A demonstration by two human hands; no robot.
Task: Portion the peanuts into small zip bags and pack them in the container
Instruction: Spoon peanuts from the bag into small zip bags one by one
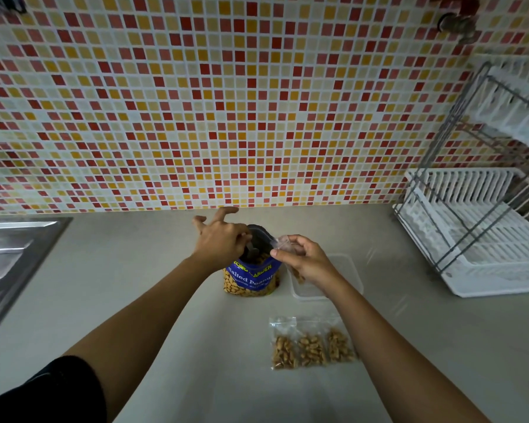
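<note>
- Three filled zip bags [312, 346] are laid flat on the counter [196, 346], side by side and touching. Their long axes run away from the person, with the clear zip ends at the far side and the nuts bunched at the near end. Can the big bag's position be confirmed?

- Yep. The peanut bag [252, 277] is stood upright near the wall, long axis vertical, mouth pointing up and gaping open, label turned toward the camera. It's placed just left of the clear container [345, 270], which is set well beyond the row of three.

- And the hands?

- The left hand [219, 239] is held over the bag's mouth. A thin grey handle [251, 250] is pinched between thumb and forefinger and runs down into the bag, while the other fingers are splayed out toward the wall. What's on the handle's end is hidden. The right hand [303, 257] is held above the container, and a small zip bag [283, 242] is pinched at its top, right beside the big bag's mouth. A few nuts can be seen under that hand, but whether they're inside the held bag or in the container can't be told.

- Anything else on the counter?

- A white dish rack [471, 239] is parked at the right, and a steel sink [13, 254] is set in at the left.
</note>
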